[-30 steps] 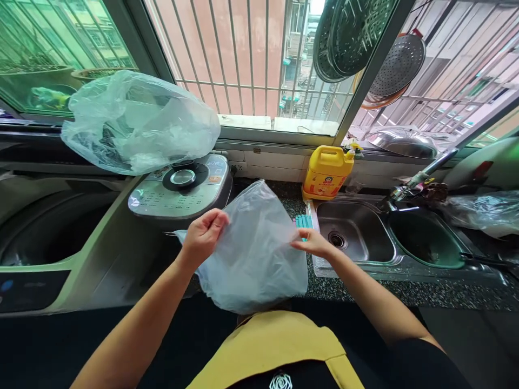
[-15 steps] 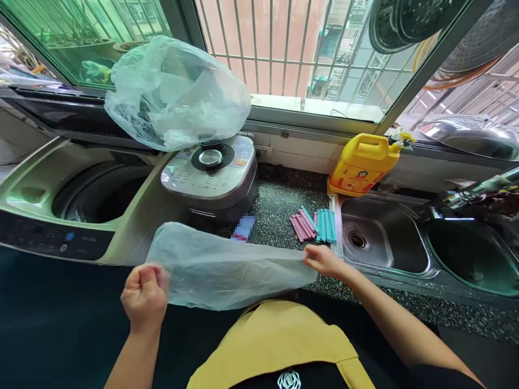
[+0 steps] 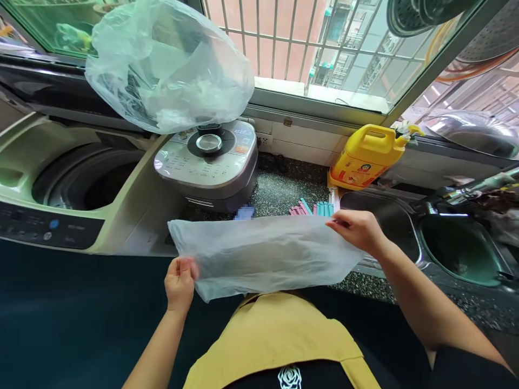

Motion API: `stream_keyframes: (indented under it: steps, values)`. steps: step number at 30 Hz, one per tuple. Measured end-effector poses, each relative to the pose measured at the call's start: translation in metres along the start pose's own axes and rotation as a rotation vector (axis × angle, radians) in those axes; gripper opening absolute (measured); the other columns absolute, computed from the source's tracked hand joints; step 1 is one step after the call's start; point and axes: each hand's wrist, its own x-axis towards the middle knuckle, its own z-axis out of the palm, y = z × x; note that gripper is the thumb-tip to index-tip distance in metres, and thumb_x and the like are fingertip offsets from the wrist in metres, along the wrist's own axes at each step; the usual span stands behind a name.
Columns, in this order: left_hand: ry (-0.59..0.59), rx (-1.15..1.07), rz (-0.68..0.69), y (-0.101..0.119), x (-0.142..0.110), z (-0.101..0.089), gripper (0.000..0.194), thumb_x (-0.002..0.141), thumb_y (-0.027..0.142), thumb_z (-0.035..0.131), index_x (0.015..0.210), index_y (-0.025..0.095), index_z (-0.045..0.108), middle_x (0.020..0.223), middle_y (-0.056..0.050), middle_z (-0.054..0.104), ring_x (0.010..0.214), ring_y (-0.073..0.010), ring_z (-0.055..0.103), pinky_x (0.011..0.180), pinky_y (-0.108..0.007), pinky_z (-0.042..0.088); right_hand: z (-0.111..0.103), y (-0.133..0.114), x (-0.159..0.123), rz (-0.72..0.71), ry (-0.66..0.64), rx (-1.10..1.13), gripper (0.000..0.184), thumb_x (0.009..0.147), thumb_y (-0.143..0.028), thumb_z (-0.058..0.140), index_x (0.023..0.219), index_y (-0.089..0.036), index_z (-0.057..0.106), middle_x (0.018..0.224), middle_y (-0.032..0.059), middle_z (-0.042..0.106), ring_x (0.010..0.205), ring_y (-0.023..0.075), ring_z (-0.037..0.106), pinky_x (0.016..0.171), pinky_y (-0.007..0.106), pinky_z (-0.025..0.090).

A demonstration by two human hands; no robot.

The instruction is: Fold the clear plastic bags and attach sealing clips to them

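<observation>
A: Head view only. What changed?

B: Plastic bag (image 3: pixel 263 259). One second ago it stood peaked, with the hands closer together. Half a second ago it was pulled wide; now it's a broad, flat band, held out in front of the apron (image 3: pixel 279 329).

A: Fingers?

B: Left hand (image 3: pixel 180 286): curled in, thumb against fingers, pinching the bag's left side below its upper corner. Fingertips slightly blurred. Right hand (image 3: pixel 360 229): thumb and fingers pinched on the upper edge, bag's right end sagging past the grip. No gap visible in either pinch.

A: Anything else shift?

B: Right hand sits higher than half a second ago and now overlaps the sink (image 3: pixel 399 229) in view. Bag's upper edge now hides the near ends of the pink sticks (image 3: pixel 299 209) and teal sticks (image 3: pixel 324 208); they were in full view then. Camera moved too, so part of that is viewpoint.

A: Meaning?

B: My read: spreading the bag between two grips is well along, sheet mostly stretched, some creases left. Can't tell where the mouth is, or whether the bag touches the counter (image 3: pixel 279 189).
</observation>
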Motion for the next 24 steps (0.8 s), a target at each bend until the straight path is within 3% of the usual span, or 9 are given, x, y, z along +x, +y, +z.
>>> stream_keyframes:
  steps: [2,4,8,10,12,14,16,20,24]
  values:
    - [-0.087,0.01,-0.013,0.002,0.009,0.005,0.033,0.079,0.051,0.052,0.073,0.018,0.047,0.047,0.008,0.039,0.04,-0.0079,0.038,0.042,-0.02,0.033,-0.008,0.009,0.003,0.034,0.006,-0.008,0.036,0.085,-0.047,0.048,0.064,-0.02,0.062,0.055,0.002,0.059,0.048,0.0115,0.048,0.05,0.023,0.035]
    - [-0.037,0.096,0.072,0.007,0.018,0.008,0.034,0.075,0.051,0.056,0.078,0.017,0.05,0.055,0.005,0.046,0.046,-0.0101,0.045,0.048,-0.023,0.04,-0.016,0.015,0.006,0.045,0.011,-0.021,0.037,0.085,-0.047,0.047,0.064,-0.02,0.062,0.057,0.0021,0.06,0.05,0.0117,0.047,0.052,0.024,0.035]
    - [0.222,0.225,0.595,0.057,0.024,0.028,0.05,0.065,0.051,0.065,0.097,0.014,0.053,0.098,-0.013,0.056,0.097,-0.0261,0.055,0.089,-0.04,0.043,-0.027,0.001,0.018,-0.078,-0.093,-0.044,0.036,0.086,-0.045,0.047,0.063,-0.021,0.063,0.058,0.0013,0.06,0.054,0.0116,0.049,0.053,0.024,0.033]
    - [0.032,0.199,0.8,0.101,0.017,0.052,0.05,0.062,0.051,0.068,0.096,0.017,0.057,0.101,-0.013,0.057,0.102,-0.0281,0.053,0.092,-0.04,0.042,-0.029,-0.018,0.03,-0.205,-0.201,-0.033,0.035,0.086,-0.043,0.047,0.063,-0.022,0.063,0.058,0.0001,0.059,0.056,0.0111,0.05,0.053,0.023,0.032]
    - [-0.367,0.267,0.87,0.144,0.007,0.08,0.036,0.064,0.048,0.068,0.086,0.02,0.061,0.086,-0.007,0.061,0.09,-0.0237,0.056,0.087,-0.036,0.044,-0.032,-0.037,0.045,-0.318,-0.262,0.0,0.031,0.086,-0.04,0.049,0.066,-0.022,0.064,0.061,-0.0008,0.059,0.058,0.0111,0.052,0.056,0.023,0.033]
    - [-0.694,0.308,0.839,0.174,-0.001,0.104,0.024,0.076,0.042,0.058,0.07,0.019,0.06,0.065,-0.002,0.056,0.067,-0.0159,0.054,0.071,-0.028,0.046,-0.037,-0.049,0.055,-0.354,-0.232,0.081,0.023,0.084,-0.042,0.054,0.077,-0.022,0.065,0.066,-0.0005,0.061,0.064,0.0129,0.055,0.062,0.024,0.038]
    - [-0.855,0.306,0.714,0.184,-0.003,0.115,0.03,0.085,0.037,0.047,0.066,0.017,0.058,0.054,0.002,0.049,0.053,-0.0103,0.044,0.054,-0.02,0.039,-0.043,-0.047,0.058,-0.299,-0.094,0.2,0.032,0.077,-0.047,0.062,0.097,-0.022,0.064,0.085,0.0028,0.064,0.08,0.017,0.058,0.074,0.028,0.043]
    - [-0.834,0.178,0.493,0.167,0.011,0.101,0.033,0.086,0.039,0.045,0.067,0.015,0.056,0.052,0.004,0.039,0.048,-0.007,0.034,0.045,-0.017,0.03,-0.038,-0.013,0.038,-0.135,0.045,0.49,0.073,0.066,-0.058,0.067,0.127,-0.022,0.047,0.121,0.01,0.056,0.106,0.023,0.054,0.093,0.037,0.042]
    - [-0.776,0.099,0.376,0.145,0.024,0.074,0.034,0.084,0.044,0.048,0.069,0.014,0.059,0.05,0.005,0.037,0.044,-0.0064,0.032,0.042,-0.017,0.028,0.003,0.018,0.017,-0.012,-0.094,0.473,0.051,0.069,-0.05,0.069,0.109,-0.02,0.06,0.105,0.0094,0.065,0.096,0.023,0.058,0.085,0.037,0.044]
